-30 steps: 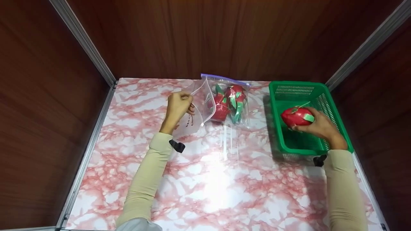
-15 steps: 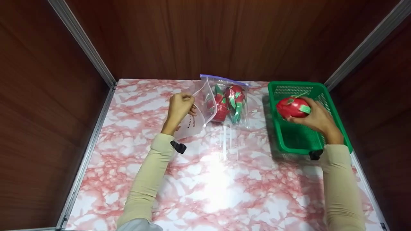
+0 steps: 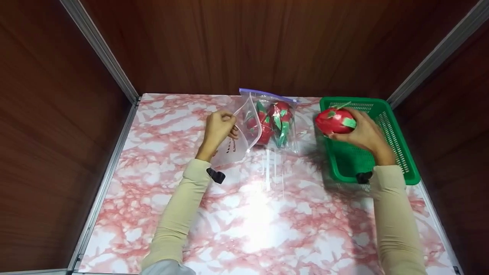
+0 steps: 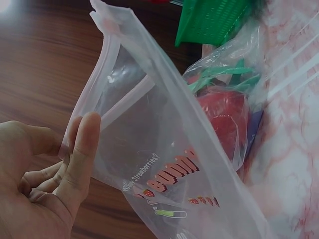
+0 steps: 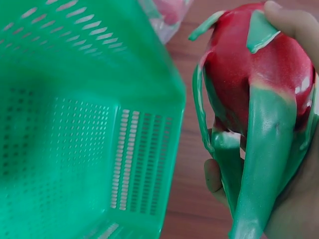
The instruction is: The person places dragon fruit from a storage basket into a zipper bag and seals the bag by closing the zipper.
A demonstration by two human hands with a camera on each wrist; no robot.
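My left hand (image 3: 218, 129) pinches the edge of a clear zip bag (image 4: 164, 134) and holds its mouth apart; strawberry prints and lettering show on its side in the left wrist view. My right hand (image 3: 366, 133) grips a red dragon fruit (image 3: 333, 121) with green scales, raised over the left rim of the green basket (image 3: 410, 168). In the right wrist view the dragon fruit (image 5: 264, 69) is beside the basket (image 5: 149, 164), thumb and fingers curled round it. No fruit shows inside the bag that my left hand holds.
Right behind that bag lies another clear bag with a purple zip (image 3: 267, 94), holding two dragon fruits (image 3: 280, 114). The table (image 3: 214, 229) has a pink-and-white marbled top. Dark wooden panels (image 3: 229, 49) with metal edges stand at the back and sides.
My right hand has lifted the dragon fruit up and leftward, from inside the basket to above its left rim. My left hand has shifted slightly right with the bag's edge.
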